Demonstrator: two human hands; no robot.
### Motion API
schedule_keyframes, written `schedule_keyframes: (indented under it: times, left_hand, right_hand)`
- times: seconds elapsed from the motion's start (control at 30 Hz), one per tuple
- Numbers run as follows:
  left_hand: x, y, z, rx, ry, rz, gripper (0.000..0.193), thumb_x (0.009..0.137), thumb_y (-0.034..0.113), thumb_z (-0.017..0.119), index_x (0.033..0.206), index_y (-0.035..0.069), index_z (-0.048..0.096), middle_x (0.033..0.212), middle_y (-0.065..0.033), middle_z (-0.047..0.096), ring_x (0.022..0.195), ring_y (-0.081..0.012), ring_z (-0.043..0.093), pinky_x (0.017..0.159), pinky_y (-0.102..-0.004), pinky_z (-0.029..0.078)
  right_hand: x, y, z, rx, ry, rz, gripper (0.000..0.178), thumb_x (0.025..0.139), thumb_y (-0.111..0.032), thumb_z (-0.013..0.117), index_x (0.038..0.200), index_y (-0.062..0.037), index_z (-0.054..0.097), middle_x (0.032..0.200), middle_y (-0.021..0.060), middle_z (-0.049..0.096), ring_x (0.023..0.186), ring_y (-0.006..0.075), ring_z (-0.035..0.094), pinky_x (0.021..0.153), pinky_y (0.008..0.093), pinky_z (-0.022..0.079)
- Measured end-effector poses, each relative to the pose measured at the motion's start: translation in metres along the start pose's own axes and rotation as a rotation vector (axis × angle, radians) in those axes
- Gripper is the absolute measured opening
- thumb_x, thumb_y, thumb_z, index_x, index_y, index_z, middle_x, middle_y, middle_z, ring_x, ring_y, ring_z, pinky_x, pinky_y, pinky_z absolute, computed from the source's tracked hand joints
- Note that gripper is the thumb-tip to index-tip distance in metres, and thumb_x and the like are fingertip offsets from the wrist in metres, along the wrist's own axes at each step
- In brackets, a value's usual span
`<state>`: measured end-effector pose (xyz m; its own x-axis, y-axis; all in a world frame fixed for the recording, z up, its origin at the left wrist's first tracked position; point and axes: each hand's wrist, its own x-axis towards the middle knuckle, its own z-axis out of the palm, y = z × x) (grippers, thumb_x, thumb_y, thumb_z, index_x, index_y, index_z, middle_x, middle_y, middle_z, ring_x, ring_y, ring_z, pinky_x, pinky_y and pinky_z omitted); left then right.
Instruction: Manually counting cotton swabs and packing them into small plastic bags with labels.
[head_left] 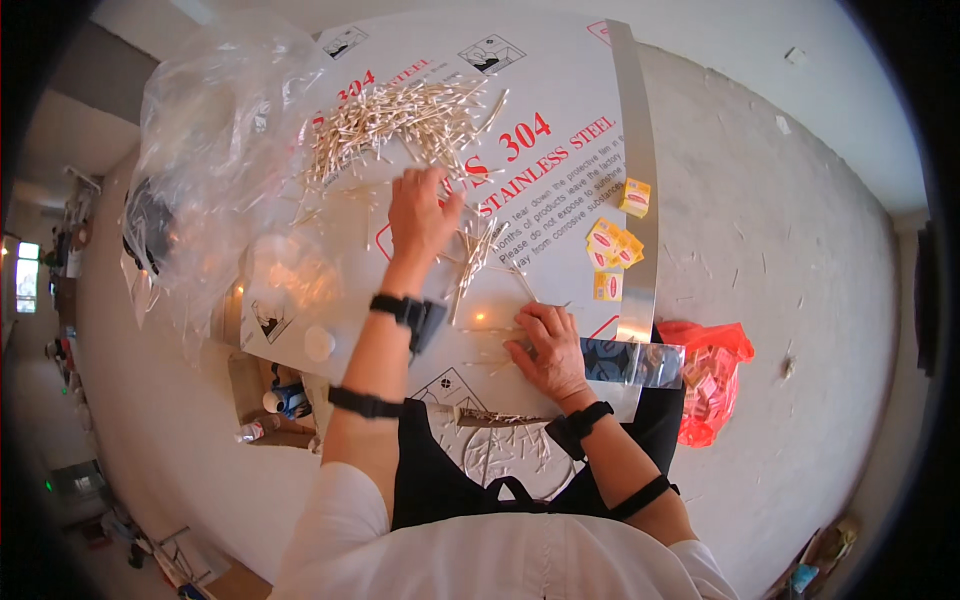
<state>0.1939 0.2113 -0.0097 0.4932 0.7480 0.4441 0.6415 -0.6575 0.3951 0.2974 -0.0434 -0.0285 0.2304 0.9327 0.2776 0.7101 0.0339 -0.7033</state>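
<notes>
Head view shows us both of the person's forearms coming in from the near edge over a white-filmed metal table. We see the left hand stretched far forward, arm almost straight, with a black band at the wrist and another near the elbow. Its palm faces down and its fingers lie loosely together on the near edge of a big heap of cotton swabs at the far side of the table; whether it pinches any swab we cannot tell. The right hand rests near the body, palm down and fingers a little spread, pressed flat on the table beside a small clear plastic box, which it touches at its left end. We cannot tell what the box holds. Between the two hands a few loose swabs lie scattered.

At the far left a large clear plastic bag stands crumpled and open next to the heap. Several small yellow boxes lie at the right side of the table, near its metal edge. On the floor at the near right, an orange-red plastic bag holds more small packets.
</notes>
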Motion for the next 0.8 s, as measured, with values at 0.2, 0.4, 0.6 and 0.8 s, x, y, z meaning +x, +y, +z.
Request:
schedule_keyframes:
  times: [0.2, 0.4, 0.6, 0.8]
  left_hand:
    - [0.059, 0.007, 0.043, 0.098, -0.130, -0.097, 0.038, 0.070, 0.023, 0.075, 0.100, 0.005, 0.062, 0.101, -0.0161, 0.058, 0.100, -0.0381, 0.053, 0.083, -0.0475, 0.048]
    - [0.048, 0.002, 0.055, -0.071, -0.098, -0.015, 0.019, 0.072, -0.004, 0.056, 0.088, 0.002, 0.063, 0.089, -0.0194, 0.059, 0.088, -0.0396, 0.057, 0.079, -0.0459, 0.048]
    - [-0.026, 0.022, 0.012, -0.225, -0.279, 0.047, 0.018, 0.073, 0.003, 0.062, 0.091, 0.003, 0.063, 0.095, -0.0167, 0.060, 0.093, -0.0376, 0.057, 0.080, -0.0451, 0.046]
    - [-0.034, 0.010, -0.001, -0.142, 0.117, 0.041, 0.032, 0.068, 0.024, 0.077, 0.091, 0.007, 0.064, 0.101, -0.0110, 0.060, 0.099, -0.0333, 0.053, 0.084, -0.0477, 0.043]
  right_hand:
    - [0.000, 0.002, -0.002, -0.020, -0.018, 0.013, 0.037, 0.073, -0.018, 0.073, 0.105, -0.0057, 0.059, 0.111, 0.0091, 0.056, 0.101, 0.0312, 0.053, 0.086, 0.0415, 0.043]
    - [0.002, -0.001, -0.001, -0.022, -0.022, -0.010, 0.037, 0.074, -0.019, 0.073, 0.105, -0.0055, 0.058, 0.111, 0.0100, 0.056, 0.101, 0.0315, 0.053, 0.086, 0.0420, 0.043]
    - [0.001, 0.001, -0.001, -0.020, -0.007, -0.011, 0.036, 0.076, -0.020, 0.071, 0.105, -0.0058, 0.057, 0.111, 0.0102, 0.055, 0.101, 0.0313, 0.052, 0.087, 0.0422, 0.042]
    - [0.001, -0.002, -0.001, -0.014, 0.007, -0.022, 0.036, 0.075, -0.018, 0.072, 0.105, -0.0060, 0.057, 0.110, 0.0097, 0.056, 0.101, 0.0313, 0.053, 0.087, 0.0421, 0.042]
